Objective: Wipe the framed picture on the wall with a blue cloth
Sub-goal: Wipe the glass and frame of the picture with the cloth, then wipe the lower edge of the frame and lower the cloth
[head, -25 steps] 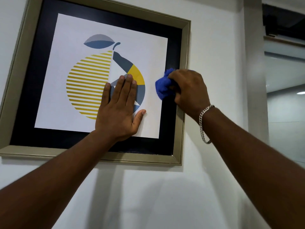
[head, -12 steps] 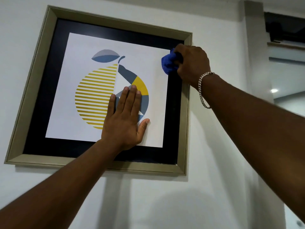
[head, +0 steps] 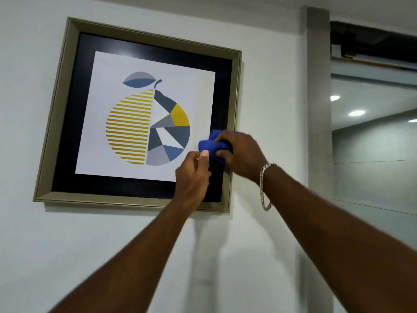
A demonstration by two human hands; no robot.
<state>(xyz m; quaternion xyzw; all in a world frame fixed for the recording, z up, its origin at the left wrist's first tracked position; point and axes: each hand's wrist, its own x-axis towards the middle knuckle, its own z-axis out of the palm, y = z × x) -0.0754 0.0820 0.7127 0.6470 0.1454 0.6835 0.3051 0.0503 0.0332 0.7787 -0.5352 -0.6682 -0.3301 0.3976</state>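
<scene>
A framed picture (head: 144, 123) hangs on a white wall (head: 259, 245). It has a dull gold frame, a wide black border inside that, and a white sheet in the middle. On the sheet is a round fruit: yellow stripes on its left half, and grey, blue, white and yellow pieces on its right half, with a leaf at about 12 o'clock.

The blue cloth (head: 211, 146) is bunched up into a ball. It sits at about 4 o'clock on the picture, where the white sheet meets the black border on the right side. It looks pressed against the glass.

The right hand (head: 242, 155) is curled around the cloth from the right, with the fingers wrapped tight over it. A silver chain bracelet (head: 265, 186) hangs loose on that wrist.

The left hand (head: 194, 175) is just below and left of the cloth, at about 5 o'clock on the picture. Its fingers are curled in, and the thumb and a fingertip pinch the cloth's lower left edge. The two hands are very close together, both holding the same cloth.

At 3 o'clock from the picture is a grey post (head: 316, 109), and past it a glass panel (head: 372, 143) with round lights shining in it.
</scene>
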